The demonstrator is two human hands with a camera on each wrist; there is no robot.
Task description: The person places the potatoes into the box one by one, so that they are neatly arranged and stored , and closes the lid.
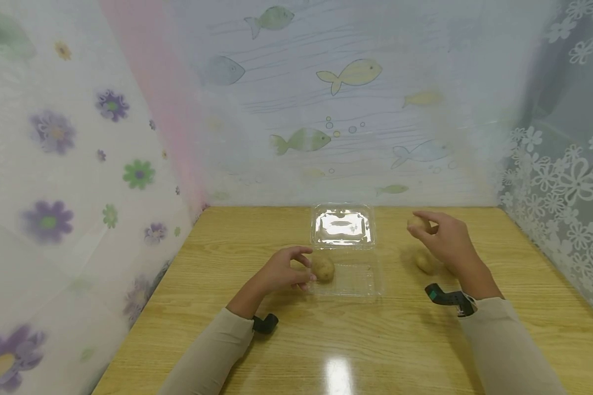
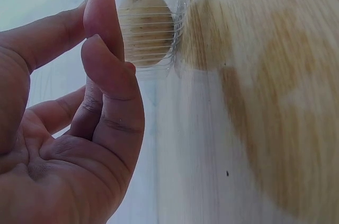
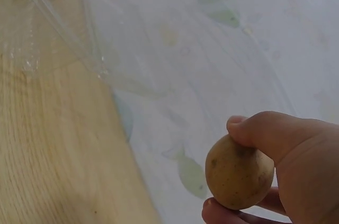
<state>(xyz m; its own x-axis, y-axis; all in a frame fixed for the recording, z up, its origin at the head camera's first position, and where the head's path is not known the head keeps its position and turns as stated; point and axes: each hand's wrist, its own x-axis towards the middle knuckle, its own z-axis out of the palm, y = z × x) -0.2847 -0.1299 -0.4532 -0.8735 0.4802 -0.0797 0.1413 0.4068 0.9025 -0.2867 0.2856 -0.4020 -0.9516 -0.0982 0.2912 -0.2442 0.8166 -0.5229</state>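
Note:
A clear plastic clamshell container [image 1: 348, 296] lies on the table with its lid [image 1: 343, 246] folded back toward the wall. Inside its left end is a potato [image 1: 323, 269], seen through the ribbed side in the left wrist view. My left hand [image 1: 281, 269] is at that end, its loosely bent fingertips right at the container's rim and wall. To the right of the container, my right hand [image 1: 447, 236] pinches a smaller round potato [image 3: 239, 173] between thumb and fingers, raised above the table. Below that hand another potato [image 1: 425, 262] rests on the wood.
The wooden table [image 1: 257, 225] ends at a back sheet printed with fish [image 1: 361, 72]. Flower-patterned sheets hang along the left [image 1: 54, 219] and right [image 1: 578, 181] sides. Dark wrist-worn cameras project below the left wrist [image 1: 266, 323] and right wrist [image 1: 447, 297].

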